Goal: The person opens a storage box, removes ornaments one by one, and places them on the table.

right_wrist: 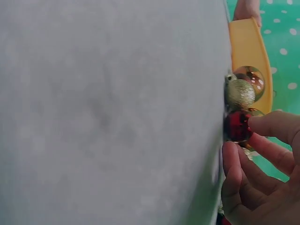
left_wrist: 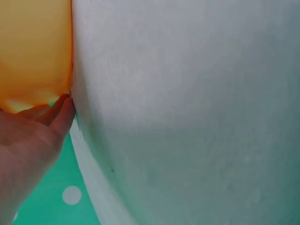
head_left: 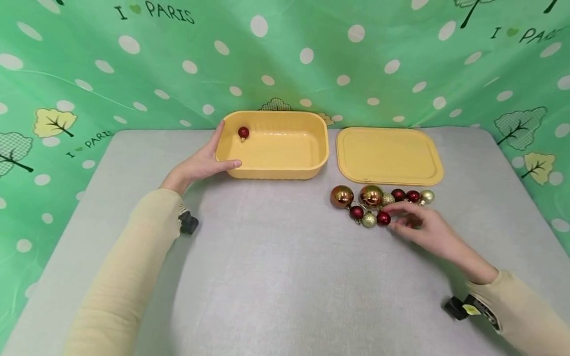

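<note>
My left hand (head_left: 202,160) holds the left end of a yellow plastic box (head_left: 285,174), thumb over the front rim and fingers along the side. Inside the box, near its back left corner, lies one dark red bauble (head_left: 243,132). On the right, my right hand (head_left: 423,227) pinches a shiny red bauble (head_left: 383,218) between thumb and fingertips, low at the table. That bauble (right_wrist: 238,125) sits beside a glittery gold bauble (right_wrist: 241,93) in the right wrist view. Around it are two large copper-gold baubles (head_left: 342,197) and several small red and gold ones.
A yellow lid (head_left: 389,155) lies flat behind the baubles, right of the box. The grey-covered table (head_left: 276,267) ends at a green dotted curtain (head_left: 285,64) at the back and sides.
</note>
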{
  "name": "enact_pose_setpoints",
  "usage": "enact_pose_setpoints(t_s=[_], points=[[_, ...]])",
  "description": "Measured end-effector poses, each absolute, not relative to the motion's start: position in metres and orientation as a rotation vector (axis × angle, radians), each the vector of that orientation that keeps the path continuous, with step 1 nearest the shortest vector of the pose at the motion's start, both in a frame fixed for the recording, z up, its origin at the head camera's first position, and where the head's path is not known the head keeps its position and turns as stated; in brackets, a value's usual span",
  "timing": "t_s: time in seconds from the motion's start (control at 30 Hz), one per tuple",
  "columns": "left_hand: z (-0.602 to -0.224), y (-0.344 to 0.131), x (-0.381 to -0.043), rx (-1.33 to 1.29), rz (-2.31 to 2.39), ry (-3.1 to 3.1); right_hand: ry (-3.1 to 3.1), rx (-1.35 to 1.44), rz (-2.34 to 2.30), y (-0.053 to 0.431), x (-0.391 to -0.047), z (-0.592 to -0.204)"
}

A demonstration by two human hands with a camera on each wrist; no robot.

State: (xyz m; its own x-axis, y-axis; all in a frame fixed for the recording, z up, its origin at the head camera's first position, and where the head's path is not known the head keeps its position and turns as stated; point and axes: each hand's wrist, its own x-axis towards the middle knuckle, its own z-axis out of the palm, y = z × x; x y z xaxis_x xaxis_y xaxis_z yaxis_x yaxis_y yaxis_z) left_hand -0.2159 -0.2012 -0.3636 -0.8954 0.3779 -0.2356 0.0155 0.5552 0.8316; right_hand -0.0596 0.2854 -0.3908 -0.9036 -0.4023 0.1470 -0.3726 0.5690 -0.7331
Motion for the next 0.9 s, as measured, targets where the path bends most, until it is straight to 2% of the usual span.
enact_pose_setpoints(t_s=[0.4, 0.9], points=[[-0.365, -0.201, -0.216, 0.338, 1.266, 2.421, 2.859, -0.881, -1.251, 0.279, -0.066, -0.375], [-0.365, -0.201, -0.215, 0.342, 1.266, 2.417, 2.76, -0.864, -1.369, 0.219, -0.098, -0.361]])
